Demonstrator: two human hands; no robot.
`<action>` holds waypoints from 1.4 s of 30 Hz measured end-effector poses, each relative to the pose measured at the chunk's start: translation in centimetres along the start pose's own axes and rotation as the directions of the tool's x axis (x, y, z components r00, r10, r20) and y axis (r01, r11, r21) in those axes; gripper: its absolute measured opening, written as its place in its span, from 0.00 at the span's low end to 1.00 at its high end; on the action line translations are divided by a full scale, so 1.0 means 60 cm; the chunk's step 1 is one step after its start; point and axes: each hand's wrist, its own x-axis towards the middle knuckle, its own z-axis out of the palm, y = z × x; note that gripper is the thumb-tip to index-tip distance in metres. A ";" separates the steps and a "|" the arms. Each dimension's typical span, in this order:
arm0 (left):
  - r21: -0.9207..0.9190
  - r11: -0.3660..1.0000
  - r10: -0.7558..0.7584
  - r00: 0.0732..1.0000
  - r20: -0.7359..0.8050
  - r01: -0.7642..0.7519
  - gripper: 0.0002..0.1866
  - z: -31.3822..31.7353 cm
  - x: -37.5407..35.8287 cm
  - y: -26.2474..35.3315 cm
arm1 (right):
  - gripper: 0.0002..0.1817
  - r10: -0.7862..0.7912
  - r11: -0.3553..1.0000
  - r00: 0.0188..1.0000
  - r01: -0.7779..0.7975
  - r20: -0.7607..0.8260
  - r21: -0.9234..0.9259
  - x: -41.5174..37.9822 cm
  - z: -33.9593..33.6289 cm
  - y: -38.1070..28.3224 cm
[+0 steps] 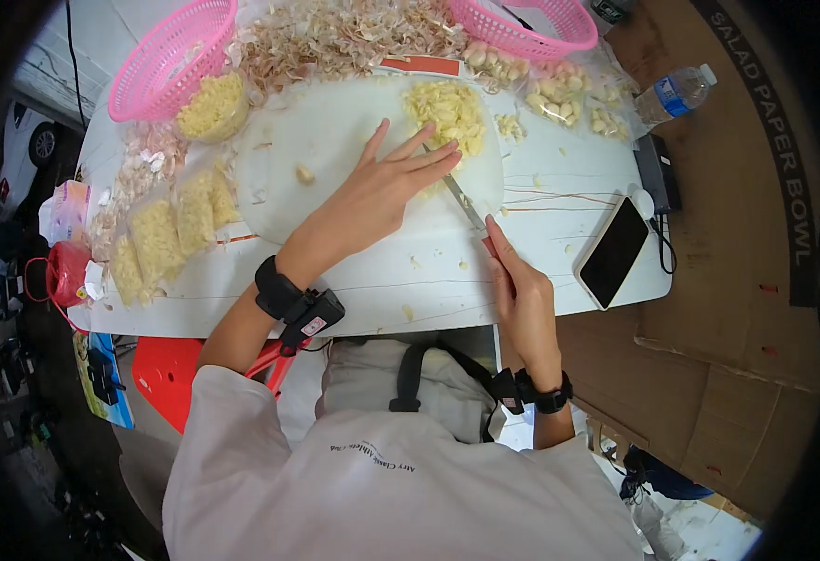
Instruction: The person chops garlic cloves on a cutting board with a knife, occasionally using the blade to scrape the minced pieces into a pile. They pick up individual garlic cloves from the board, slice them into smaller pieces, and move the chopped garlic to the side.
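Note:
My right hand (526,304) grips the handle of a knife (466,203), whose blade points up and left across the white cutting board (284,131). Over the blade, my left hand (382,192) lies with its fingers spread, the fingertips right at the blade and the near side of the chopped garlic (447,110). Part of the blade is hidden under those fingers. A single garlic piece (305,175) sits on the board left of my left hand.
Garlic peels (326,37) cover the back, between two pink baskets (162,79). Bags of chopped garlic (156,234) and a full tub (212,107) stand at left. Bagged cloves (556,98), a water bottle (679,93) and a phone (614,252) are at right, beside a large cardboard box (709,206).

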 end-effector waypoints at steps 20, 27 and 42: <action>0.034 0.999 0.035 0.999 0.025 -0.036 0.48 -0.002 0.011 -0.002 | 0.31 0.072 0.997 0.997 -0.073 0.027 0.019 0.005 -0.006 -0.007; 0.011 1.000 0.014 0.998 0.059 -0.015 0.46 0.018 0.012 -0.006 | 0.30 0.087 0.995 0.994 -0.091 0.059 0.051 0.011 -0.013 -0.007; 0.077 0.996 0.035 0.997 0.074 -0.041 0.47 0.016 0.021 -0.002 | 0.29 0.046 0.999 0.998 -0.046 0.039 -0.003 0.006 -0.016 -0.002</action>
